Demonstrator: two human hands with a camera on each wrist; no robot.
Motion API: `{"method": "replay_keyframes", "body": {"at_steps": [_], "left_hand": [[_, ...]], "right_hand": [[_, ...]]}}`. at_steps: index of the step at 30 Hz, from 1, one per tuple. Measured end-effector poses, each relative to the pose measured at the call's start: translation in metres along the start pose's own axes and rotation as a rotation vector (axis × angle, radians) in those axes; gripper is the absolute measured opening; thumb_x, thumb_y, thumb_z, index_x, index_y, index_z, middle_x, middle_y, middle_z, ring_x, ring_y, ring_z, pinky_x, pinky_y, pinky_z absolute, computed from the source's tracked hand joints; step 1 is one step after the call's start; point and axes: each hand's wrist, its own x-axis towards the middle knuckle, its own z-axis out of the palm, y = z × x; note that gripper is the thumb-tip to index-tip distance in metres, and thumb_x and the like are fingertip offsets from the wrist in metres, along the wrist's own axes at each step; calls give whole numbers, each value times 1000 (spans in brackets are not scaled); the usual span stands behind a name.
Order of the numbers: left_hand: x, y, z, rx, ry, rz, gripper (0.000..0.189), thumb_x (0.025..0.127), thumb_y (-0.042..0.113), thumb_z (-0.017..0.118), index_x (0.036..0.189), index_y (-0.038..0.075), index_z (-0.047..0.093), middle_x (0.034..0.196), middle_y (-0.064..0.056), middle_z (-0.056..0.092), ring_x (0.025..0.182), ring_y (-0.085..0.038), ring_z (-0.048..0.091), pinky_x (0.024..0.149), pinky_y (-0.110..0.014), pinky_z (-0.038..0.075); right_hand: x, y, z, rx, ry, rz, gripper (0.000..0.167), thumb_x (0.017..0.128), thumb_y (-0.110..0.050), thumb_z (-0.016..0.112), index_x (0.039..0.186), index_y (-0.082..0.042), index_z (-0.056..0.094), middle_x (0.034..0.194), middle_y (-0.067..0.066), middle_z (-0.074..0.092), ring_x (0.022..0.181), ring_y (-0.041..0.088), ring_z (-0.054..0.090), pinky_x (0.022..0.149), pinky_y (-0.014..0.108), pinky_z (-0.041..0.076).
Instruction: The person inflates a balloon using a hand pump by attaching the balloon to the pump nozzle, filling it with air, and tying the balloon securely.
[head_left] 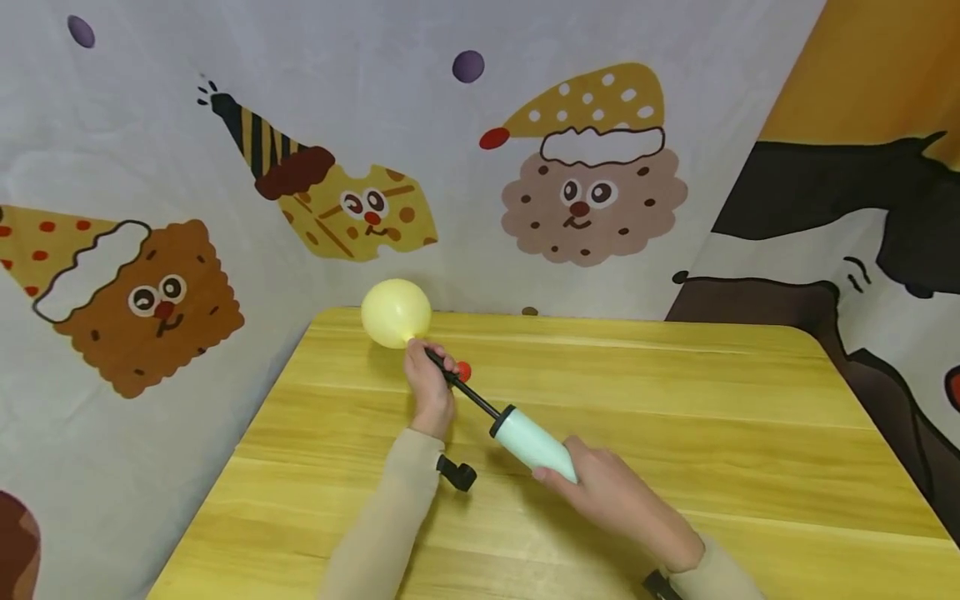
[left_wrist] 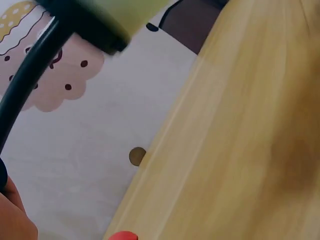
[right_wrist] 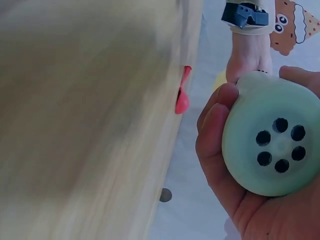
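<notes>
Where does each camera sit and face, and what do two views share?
Head: worn on the head, facing forward and down at a round yellow balloon, mint-green cylindrical pump and wooden table; left hand and right hand show.
Left wrist: worn there, facing the pump's black rod and the table; part of the left hand shows.
Right wrist: worn there, facing the pump's round holed end; both hands show.
Shared: head and right wrist both show a limp red balloon.

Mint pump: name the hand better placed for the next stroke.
Probably the right hand: it grips the mint barrel, while the left hand holds the black rod beside the yellow balloon.
</notes>
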Motion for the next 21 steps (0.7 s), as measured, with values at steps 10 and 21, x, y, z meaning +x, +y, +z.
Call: {"method": "replay_keyframes", "body": {"at_steps": [10, 21], "left_hand": [[-16, -3, 6, 6, -33, -27, 40, 115, 29, 29, 86, 10, 48, 66, 0, 50, 48, -9, 49, 50, -23, 47], [-31, -16, 2, 61, -35, -59, 44, 115, 34, 29, 85, 9, 49, 68, 1, 51, 49, -8, 49, 49, -22, 47]], "right_hand": [[10, -7, 3, -49, 17, 9, 64, 97, -63, 61, 111, 0, 59, 70, -2, 52, 56, 11, 49, 47, 28, 42], [28, -15, 15, -5, 15, 2, 63, 98, -60, 62, 110, 2, 60, 70, 0, 54, 54, 12, 51, 44, 29, 44]]}}
